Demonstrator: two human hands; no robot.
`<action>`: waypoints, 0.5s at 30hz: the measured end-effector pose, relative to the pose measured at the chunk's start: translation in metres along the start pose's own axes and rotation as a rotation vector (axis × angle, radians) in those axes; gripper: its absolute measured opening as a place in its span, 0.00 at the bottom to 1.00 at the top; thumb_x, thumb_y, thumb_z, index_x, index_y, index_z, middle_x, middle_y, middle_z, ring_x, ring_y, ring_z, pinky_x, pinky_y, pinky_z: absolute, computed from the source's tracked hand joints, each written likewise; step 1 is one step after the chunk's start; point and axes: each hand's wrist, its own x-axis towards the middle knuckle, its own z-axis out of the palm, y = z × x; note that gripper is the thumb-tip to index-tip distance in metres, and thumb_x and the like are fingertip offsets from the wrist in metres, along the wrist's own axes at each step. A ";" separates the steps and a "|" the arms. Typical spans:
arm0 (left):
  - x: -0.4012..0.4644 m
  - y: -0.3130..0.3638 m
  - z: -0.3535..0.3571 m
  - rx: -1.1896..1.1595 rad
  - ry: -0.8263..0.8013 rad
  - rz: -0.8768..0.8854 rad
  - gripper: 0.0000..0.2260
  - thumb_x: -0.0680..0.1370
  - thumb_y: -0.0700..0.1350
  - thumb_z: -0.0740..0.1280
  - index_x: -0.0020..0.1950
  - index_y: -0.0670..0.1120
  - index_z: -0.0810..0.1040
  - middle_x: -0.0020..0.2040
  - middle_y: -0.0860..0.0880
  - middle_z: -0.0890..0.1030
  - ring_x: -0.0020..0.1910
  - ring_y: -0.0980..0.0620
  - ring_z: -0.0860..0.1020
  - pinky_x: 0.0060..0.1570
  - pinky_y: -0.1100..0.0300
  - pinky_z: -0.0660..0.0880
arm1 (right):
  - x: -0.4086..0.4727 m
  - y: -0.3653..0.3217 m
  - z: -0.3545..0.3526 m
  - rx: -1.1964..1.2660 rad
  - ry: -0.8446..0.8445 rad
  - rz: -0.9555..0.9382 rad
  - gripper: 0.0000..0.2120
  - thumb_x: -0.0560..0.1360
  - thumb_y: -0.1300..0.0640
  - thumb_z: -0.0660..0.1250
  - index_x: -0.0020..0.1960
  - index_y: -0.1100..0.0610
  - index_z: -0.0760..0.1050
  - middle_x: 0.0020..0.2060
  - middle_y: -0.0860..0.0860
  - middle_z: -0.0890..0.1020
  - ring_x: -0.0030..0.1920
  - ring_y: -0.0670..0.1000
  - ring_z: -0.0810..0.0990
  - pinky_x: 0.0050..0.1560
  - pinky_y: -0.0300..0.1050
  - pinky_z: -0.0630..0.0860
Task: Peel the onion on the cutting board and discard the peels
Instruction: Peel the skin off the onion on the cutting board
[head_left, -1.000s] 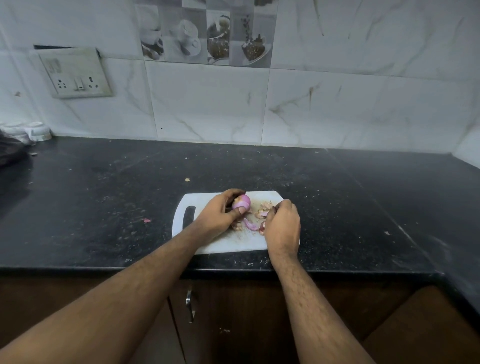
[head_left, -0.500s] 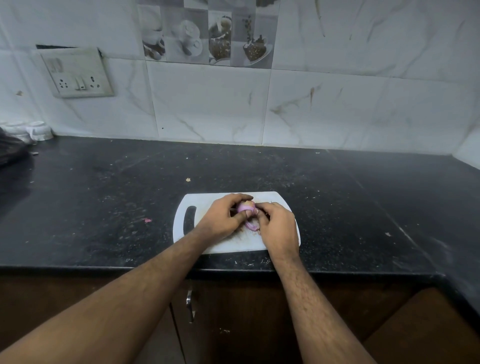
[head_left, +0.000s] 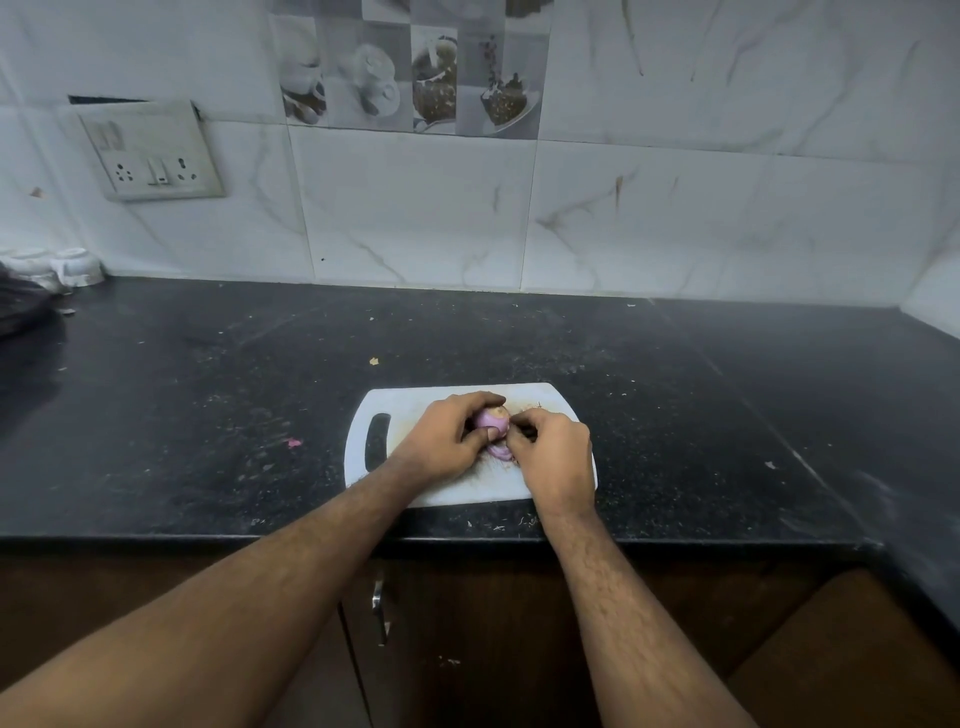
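A small purple onion (head_left: 492, 418) sits over the middle of a white cutting board (head_left: 410, 410) near the counter's front edge. My left hand (head_left: 447, 439) wraps around the onion from the left, thumb on its near side. My right hand (head_left: 556, 457) presses against the onion's right side, fingertips pinching at its skin. Purple peel pieces (head_left: 501, 453) lie on the board just below the onion, partly hidden by both hands.
The board rests on a black speckled countertop (head_left: 675, 415) with crumbs and a pink scrap (head_left: 294, 442) to the left. White small bowls (head_left: 78, 266) and a dark object (head_left: 21, 306) stand at the far left. A tiled wall with a socket panel (head_left: 150, 150) rises behind.
My right hand moved from the peels on the board back to the onion's right side. The left hand keeps holding the onion, turned slightly so its pale end shows.
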 end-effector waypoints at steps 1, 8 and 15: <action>0.000 0.000 0.000 0.004 0.003 0.003 0.19 0.80 0.41 0.71 0.72 0.45 0.78 0.64 0.48 0.84 0.63 0.50 0.81 0.67 0.52 0.76 | 0.000 -0.001 0.000 -0.001 0.006 0.008 0.10 0.79 0.50 0.73 0.56 0.54 0.85 0.45 0.48 0.88 0.43 0.47 0.85 0.47 0.48 0.84; 0.002 -0.003 0.001 -0.075 0.002 -0.015 0.18 0.79 0.37 0.71 0.68 0.47 0.78 0.61 0.50 0.84 0.62 0.52 0.82 0.67 0.53 0.78 | 0.003 -0.004 0.003 -0.058 0.011 0.087 0.07 0.78 0.51 0.73 0.53 0.54 0.81 0.44 0.48 0.86 0.44 0.49 0.84 0.45 0.46 0.81; 0.001 -0.002 0.000 -0.127 -0.012 0.000 0.16 0.79 0.36 0.73 0.65 0.46 0.78 0.60 0.51 0.83 0.61 0.54 0.81 0.65 0.63 0.77 | 0.006 -0.001 0.005 -0.064 0.073 0.139 0.07 0.79 0.55 0.73 0.54 0.57 0.81 0.47 0.51 0.86 0.43 0.48 0.80 0.45 0.46 0.79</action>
